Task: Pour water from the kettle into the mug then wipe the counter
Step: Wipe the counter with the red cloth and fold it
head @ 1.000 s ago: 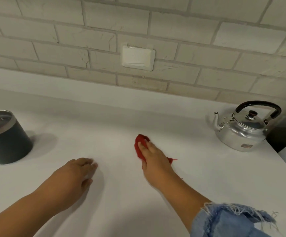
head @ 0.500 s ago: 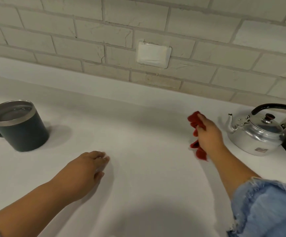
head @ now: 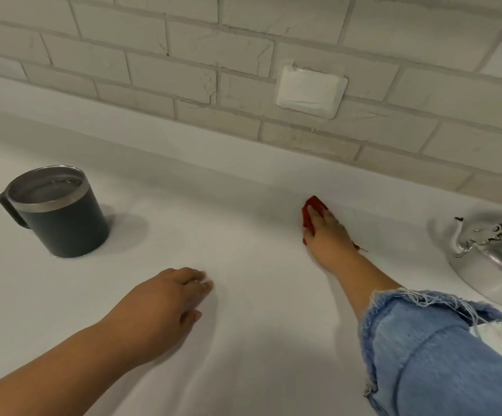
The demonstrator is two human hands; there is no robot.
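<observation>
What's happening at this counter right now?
A person is wiping the white counter. Their right hand presses a red cloth flat against it, near the back wall. The left hand rests on the counter, holding nothing. A dark mug stands at the left with water in it, and the metal kettle sits at the right edge.

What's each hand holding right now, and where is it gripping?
The right hand presses flat on top of the red cloth, pinning it to the counter. The left hand holds nothing; it rests on the counter.
</observation>
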